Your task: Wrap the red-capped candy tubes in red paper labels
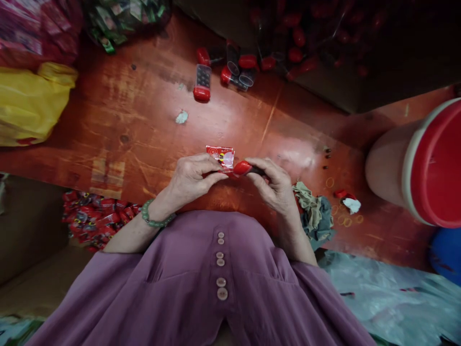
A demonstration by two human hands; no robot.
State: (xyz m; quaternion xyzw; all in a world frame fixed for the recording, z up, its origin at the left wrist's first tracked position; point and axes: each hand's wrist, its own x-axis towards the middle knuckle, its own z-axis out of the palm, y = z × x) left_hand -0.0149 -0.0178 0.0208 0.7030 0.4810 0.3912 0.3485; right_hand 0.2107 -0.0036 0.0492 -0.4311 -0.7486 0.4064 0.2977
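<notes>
My left hand (194, 180), with a green bead bracelet (158, 222) on its wrist, pinches a small red printed plastic packet (223, 156) by its near edge. Closed around a small dark container with a red cap (242, 168) is my right hand (272, 182). The capped end points left and meets the packet's right edge; whether it is inside the packet I cannot tell. Fingers cover most of the container's body. Farther back on the red table (151, 115) lie several similar clear containers with red caps (202, 82), dark balls showing inside.
A carton (334, 91) of red-capped containers stands at the back right. A box of filled red packets (97, 218) sits at lower left. To the right are crumpled cloths (315, 211), rubber bands (346, 222) and a red-lidded bucket (392, 163). A yellow bag (32, 105) lies left.
</notes>
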